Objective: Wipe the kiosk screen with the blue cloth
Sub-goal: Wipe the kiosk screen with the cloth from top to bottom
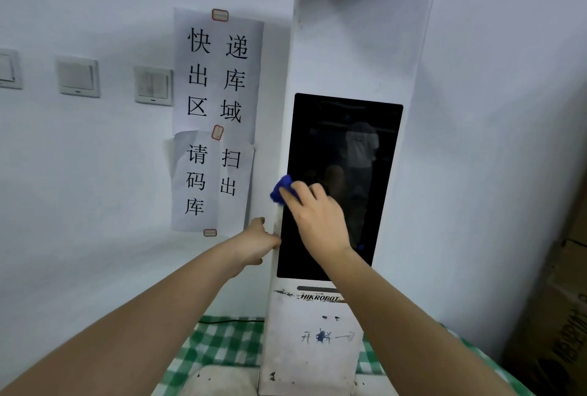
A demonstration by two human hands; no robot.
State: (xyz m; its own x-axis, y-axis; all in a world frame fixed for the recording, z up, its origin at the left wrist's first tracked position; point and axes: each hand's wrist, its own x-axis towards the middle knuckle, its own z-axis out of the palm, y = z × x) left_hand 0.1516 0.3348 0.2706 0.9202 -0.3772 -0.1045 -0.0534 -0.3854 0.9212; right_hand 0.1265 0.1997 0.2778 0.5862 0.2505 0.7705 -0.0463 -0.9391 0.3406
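Now: blue cloth pressed at the left edge of the kiosk screen.

Nearest, a green checked tablecloth (pixel 219 348) covers the table under the white kiosk (pixel 359 46). Left hand (pixel 257 244) rests on the kiosk's left side edge, fingers hidden, so its grip cannot be told. Right hand (pixel 317 214) has its fingers curled over the bunched blue cloth (pixel 281 189), holding it against the dark kiosk screen (pixel 343 141) at about mid-height. Behind, paper notices (pixel 216 116) and wall switches (pixel 77 76) hang on the wall.
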